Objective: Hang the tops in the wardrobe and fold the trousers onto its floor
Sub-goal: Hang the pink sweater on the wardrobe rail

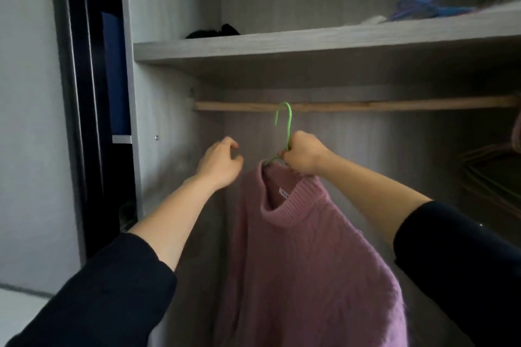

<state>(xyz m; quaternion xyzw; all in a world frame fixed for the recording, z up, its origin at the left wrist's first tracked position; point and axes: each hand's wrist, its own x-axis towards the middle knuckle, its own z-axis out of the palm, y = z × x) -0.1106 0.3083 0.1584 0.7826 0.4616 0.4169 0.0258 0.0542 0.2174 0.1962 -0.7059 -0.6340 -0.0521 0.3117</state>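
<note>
A pink knitted sweater (pixel 310 256) hangs from a green hanger (pixel 285 127). My right hand (pixel 303 153) grips the hanger's neck just below the hook. The hook's tip reaches the height of the wooden rail (pixel 366 105) under the wardrobe shelf; I cannot tell whether it rests on the rail. My left hand (pixel 221 162) hovers to the left of the sweater's collar, fingers loosely curled, holding nothing. Both arms wear dark sleeves.
The grey shelf (pixel 282 45) above the rail carries a dark bundle (pixel 214 31) at its left and blue and purple hangers (pixel 423 4) at its right. Several empty hangers (pixel 496 175) hang at the far right. The wardrobe's side panel (pixel 138 121) stands on the left.
</note>
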